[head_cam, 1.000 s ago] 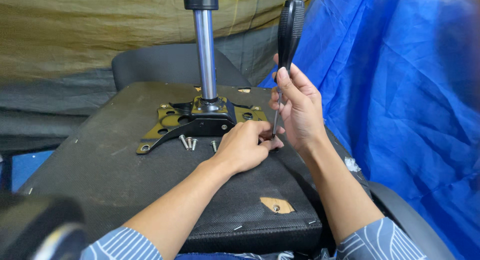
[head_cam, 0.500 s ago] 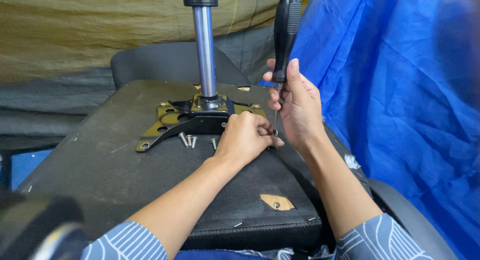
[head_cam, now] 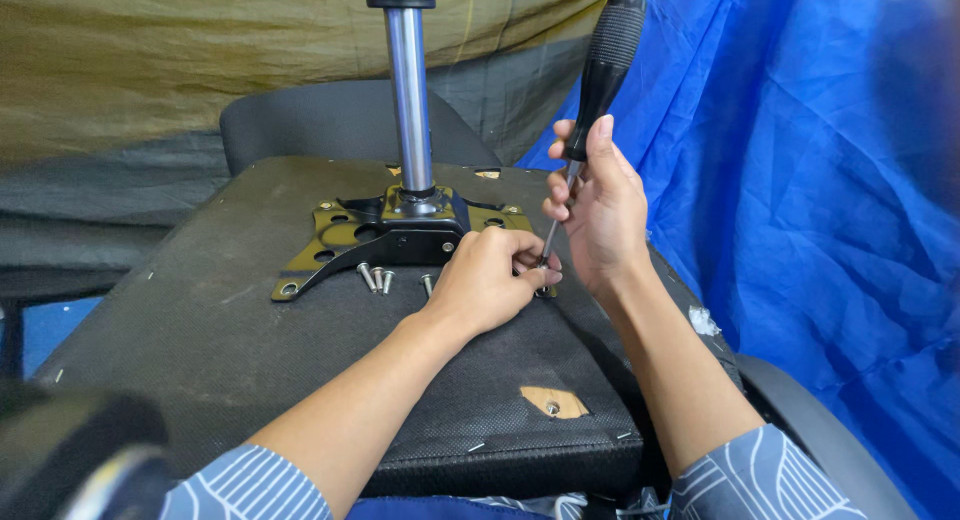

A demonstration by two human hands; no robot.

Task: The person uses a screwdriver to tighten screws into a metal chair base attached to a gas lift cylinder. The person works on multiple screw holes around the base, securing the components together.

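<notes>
Your screwdriver [head_cam: 600, 90] stands nearly upright at the right edge of the upturned chair seat [head_cam: 200, 310], its black handle high and its thin shaft running down to a tip that sits just right of the metal mounting plate [head_cam: 340, 242]. Your right hand [head_cam: 600, 215] has its fingers curled loosely around the lower handle and upper shaft, grasping the tool rather than squeezing it hard. Your left hand [head_cam: 490, 280] lies on the seat's fabric underside with its fingertips pinched together at the tip; whether they hold a screw there or only steady the shaft I cannot tell, since the fingers hide the spot. Just left of that hand, several loose screws [head_cam: 375, 277] lie on the fabric along the near edge of the plate, touching nothing but the seat. The plate's near-left corner shows an open hole, and the plate sits flat with the chrome gas-lift column [head_cam: 410, 110] rising from its middle. Judging by the loose screws and the open hole, most of the plate's fastenings are out of their holes, and only the point under your fingers is being worked. Farther out, a second dark seat pad [head_cam: 330, 120] lies beyond, an olive tarp [head_cam: 180, 60] covers the far left and a blue tarp [head_cam: 800, 200] hangs on the right.
</notes>
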